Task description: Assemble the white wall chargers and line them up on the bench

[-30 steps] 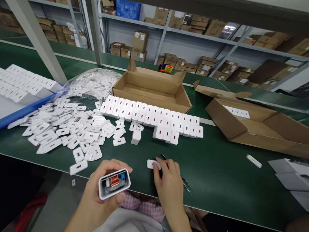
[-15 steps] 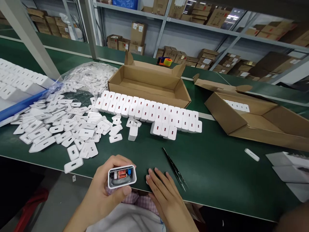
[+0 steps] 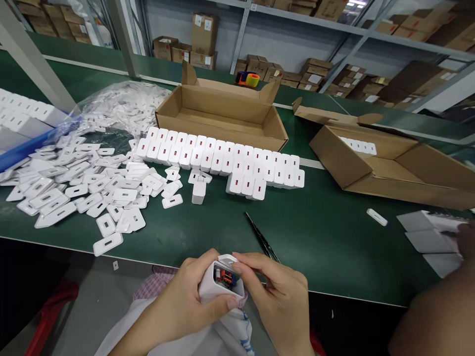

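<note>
My left hand [image 3: 181,301] is wrapped round a white charger housing [image 3: 210,290], its open end up with orange and blue electronic parts showing inside. Between the thumb and fingertips of my right hand [image 3: 278,291] is a white end cap [image 3: 226,259], held tilted at the housing's far rim. Black tweezers [image 3: 258,232] lie on the green table just beyond my right hand. Loose slotted end caps [image 3: 92,188] are heaped to the left. Rows of white chargers with red USB ports [image 3: 218,158] stand farther back.
Behind the rows sits an open cardboard box [image 3: 222,136]; another box [image 3: 356,180] at right contains white chargers. A blue tray [image 3: 25,151] and a clear bag [image 3: 122,101] of white pieces are at left. Another person's blurred arm [image 3: 438,316] reaches toward white housings [image 3: 426,240] at the right edge.
My right hand has left the table and now pinches an end cap at the housing. The housing, in my left hand, has shifted right and tilted. The view has moved slightly.
</note>
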Available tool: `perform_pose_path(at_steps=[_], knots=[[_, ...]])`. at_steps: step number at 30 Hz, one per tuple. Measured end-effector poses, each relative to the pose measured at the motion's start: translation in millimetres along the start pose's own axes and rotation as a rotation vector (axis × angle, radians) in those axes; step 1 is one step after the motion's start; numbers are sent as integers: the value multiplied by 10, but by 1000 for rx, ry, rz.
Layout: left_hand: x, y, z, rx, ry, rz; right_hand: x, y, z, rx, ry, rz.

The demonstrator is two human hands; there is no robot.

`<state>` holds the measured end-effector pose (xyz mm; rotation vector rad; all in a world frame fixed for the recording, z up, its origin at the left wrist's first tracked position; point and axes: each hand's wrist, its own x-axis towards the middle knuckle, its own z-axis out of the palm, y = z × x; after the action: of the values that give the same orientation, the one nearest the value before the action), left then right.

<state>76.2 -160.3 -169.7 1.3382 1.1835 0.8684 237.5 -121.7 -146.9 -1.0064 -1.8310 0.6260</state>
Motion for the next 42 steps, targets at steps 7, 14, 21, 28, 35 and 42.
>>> perform_pose_path(at_steps=[7,14,21,28,35,42], knots=[[55,16,-2,-57,-19,-30,-64,22,19,16,-32,-39],[68,19,5,-65,-36,-51,-74,50,50,2,21,-102],[88,27,14,-42,-13,-82,-90,44,54,-40,5,-187],[62,-14,31,-73,-17,-88,-78,28,26,-22,-58,-206],[71,1,69,-171,-36,-177,-105,30,15,-28,-92,-228],[-9,-88,75,-306,39,-191,-158,-19,38,-59,-136,-140]])
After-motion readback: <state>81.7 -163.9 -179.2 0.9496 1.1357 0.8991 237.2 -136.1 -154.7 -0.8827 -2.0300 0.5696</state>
